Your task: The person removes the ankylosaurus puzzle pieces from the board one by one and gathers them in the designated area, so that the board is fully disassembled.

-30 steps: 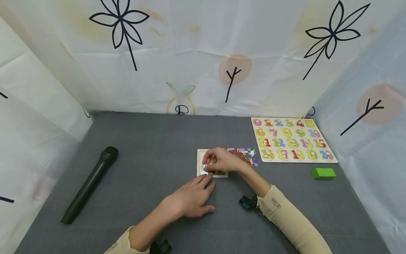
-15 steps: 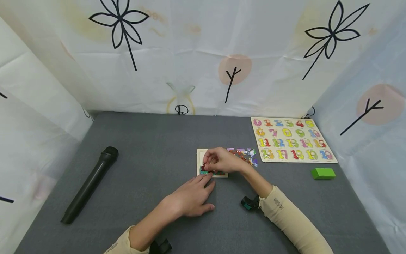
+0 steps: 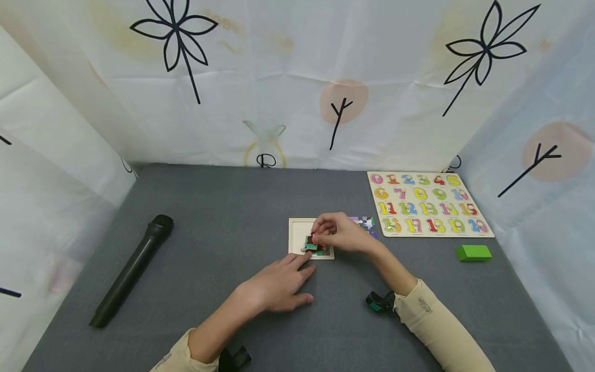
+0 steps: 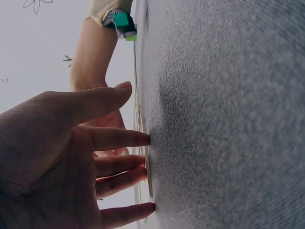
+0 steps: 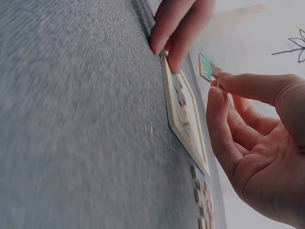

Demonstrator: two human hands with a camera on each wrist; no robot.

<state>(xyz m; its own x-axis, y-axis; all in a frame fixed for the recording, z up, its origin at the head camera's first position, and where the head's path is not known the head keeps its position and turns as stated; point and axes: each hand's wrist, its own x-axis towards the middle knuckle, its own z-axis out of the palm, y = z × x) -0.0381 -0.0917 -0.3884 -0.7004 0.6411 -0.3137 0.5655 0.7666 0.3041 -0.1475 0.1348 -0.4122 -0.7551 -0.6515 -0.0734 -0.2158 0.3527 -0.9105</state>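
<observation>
My right hand [image 3: 343, 233] pinches a teal and dark brown jigsaw piece [image 5: 205, 67] between thumb and forefinger, held above a small wooden puzzle tray [image 3: 296, 230]. In the right wrist view the piece is raised off the tray, its printed face tilted. A few joined pieces [image 3: 322, 253] lie along the tray's near side, partly hidden by the hands. My left hand [image 3: 276, 285] lies with fingers extended, its fingertips [image 5: 176, 64] at the tray's near edge. In the left wrist view its thumb is spread away from the other fingers.
Loose jigsaw pieces [image 3: 365, 223] lie just right of the tray, partly behind the right hand. A number puzzle board [image 3: 432, 206] sits at the back right, with a green block [image 3: 473, 253] in front of it. A black microphone [image 3: 132, 271] lies at the left.
My right hand has moved from the tray's near left corner rightward, carrying the jigsaw piece with it. The tray's left part now shows bare. My left hand has barely moved.
</observation>
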